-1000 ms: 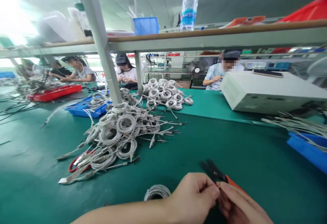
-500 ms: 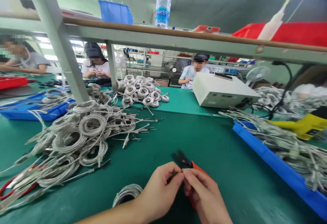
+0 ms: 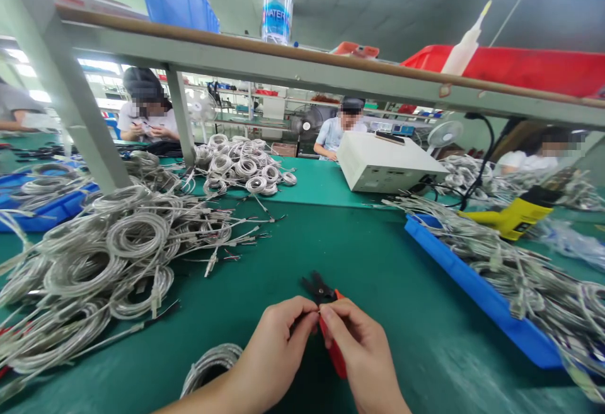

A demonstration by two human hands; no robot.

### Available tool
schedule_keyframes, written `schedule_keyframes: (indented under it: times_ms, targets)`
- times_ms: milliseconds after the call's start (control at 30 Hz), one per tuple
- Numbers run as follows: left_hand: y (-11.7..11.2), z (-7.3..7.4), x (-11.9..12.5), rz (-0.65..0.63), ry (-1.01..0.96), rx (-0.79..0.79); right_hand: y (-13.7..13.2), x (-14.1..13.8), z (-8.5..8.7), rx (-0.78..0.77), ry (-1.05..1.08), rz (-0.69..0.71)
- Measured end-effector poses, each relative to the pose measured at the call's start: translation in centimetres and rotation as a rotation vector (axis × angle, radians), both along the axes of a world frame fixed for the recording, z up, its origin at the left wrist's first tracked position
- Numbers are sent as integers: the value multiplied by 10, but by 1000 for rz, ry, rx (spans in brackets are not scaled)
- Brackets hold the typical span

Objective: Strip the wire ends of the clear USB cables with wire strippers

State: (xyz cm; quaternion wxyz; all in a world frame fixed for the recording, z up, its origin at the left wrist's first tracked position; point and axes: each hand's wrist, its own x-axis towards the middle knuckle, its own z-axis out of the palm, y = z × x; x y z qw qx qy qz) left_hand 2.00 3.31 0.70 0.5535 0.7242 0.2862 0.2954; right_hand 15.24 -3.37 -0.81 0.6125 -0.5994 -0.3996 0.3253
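Both my hands meet low in the middle of the green mat. My left hand (image 3: 276,351) is pinched closed, its thumb and forefinger pressed on something thin that I cannot make out. My right hand (image 3: 362,357) is closed too, and the red-handled wire pliers (image 3: 326,313) with black jaws pass under its fingers, jaws pointing away from me. A coil of grey cable (image 3: 208,367) lies just left of my left wrist.
A large heap of coiled grey cables (image 3: 108,250) covers the left of the mat, a smaller heap (image 3: 241,168) behind it. A blue tray (image 3: 477,291) of cables runs along the right, with a yellow tool (image 3: 517,215) and a white box (image 3: 385,165) beyond. Other people sit opposite.
The view has swung to the right, so the cable heap slid left and the blue tray and yellow tool came into sight. My hands stay pinched together at the pliers.
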Motion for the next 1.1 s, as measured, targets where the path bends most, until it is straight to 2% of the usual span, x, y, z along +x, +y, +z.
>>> schedule_keyframes:
  times_ms: [267, 500, 600, 667, 733, 800, 867, 933, 1100]
  targets:
    - [-1, -3, 0, -30, 4, -15, 1, -3, -1, -81, 115, 0]
    - [-1, -8, 0, -55, 24, 24, 2, -7, -1, -85, 88, -24]
    - [0, -8, 0, -34, 7, -10, 3, -4, 2, -103, 73, 2]
    - [3, -9, -1, 45, -23, -63, 4, 4, 6, -113, 10, 36]
    - [8, -13, -1, 136, -64, -146, 5, 16, 8, -103, -148, 59]
    - [12, -17, -2, 174, -115, -258, 7, 27, 8, -93, -355, 33]
    - [15, -19, -2, 182, -163, -330, 8, 32, 7, -108, -446, 10]
    - [16, -20, -3, 173, -195, -359, 8, 30, 6, -132, -397, 46]
    - [13, -15, -4, 101, -227, -374, 5, 11, 6, -128, -112, 114]
